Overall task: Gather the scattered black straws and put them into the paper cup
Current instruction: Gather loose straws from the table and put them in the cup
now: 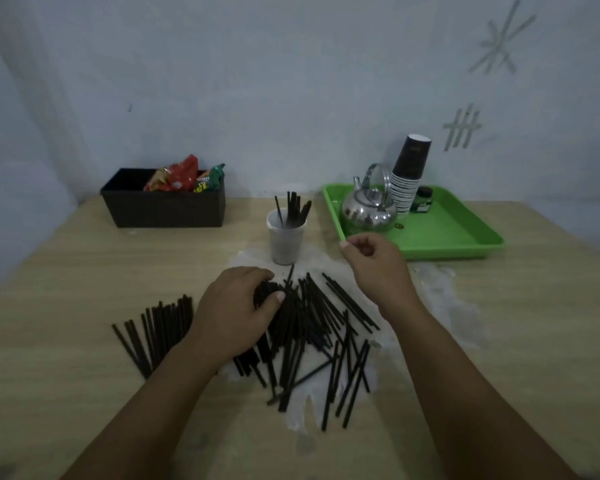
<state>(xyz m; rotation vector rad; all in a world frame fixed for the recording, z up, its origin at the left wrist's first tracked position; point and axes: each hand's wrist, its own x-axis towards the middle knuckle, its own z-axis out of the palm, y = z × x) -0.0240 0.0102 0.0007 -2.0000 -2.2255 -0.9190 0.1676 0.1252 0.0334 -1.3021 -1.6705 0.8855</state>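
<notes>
Several black straws lie scattered in a heap on the wooden table, with a neater group of straws to the left. A white paper cup stands upright behind the heap and holds several straws. My left hand rests on the heap, fingers closed around a bundle of straws. My right hand hovers to the right of the cup, fingers curled, thumb and forefinger apart, nothing visible in it.
A black box with snack packets stands at the back left. A green tray at the back right carries a metal kettle, a stack of paper cups and a small dark jar. A wall rises right behind.
</notes>
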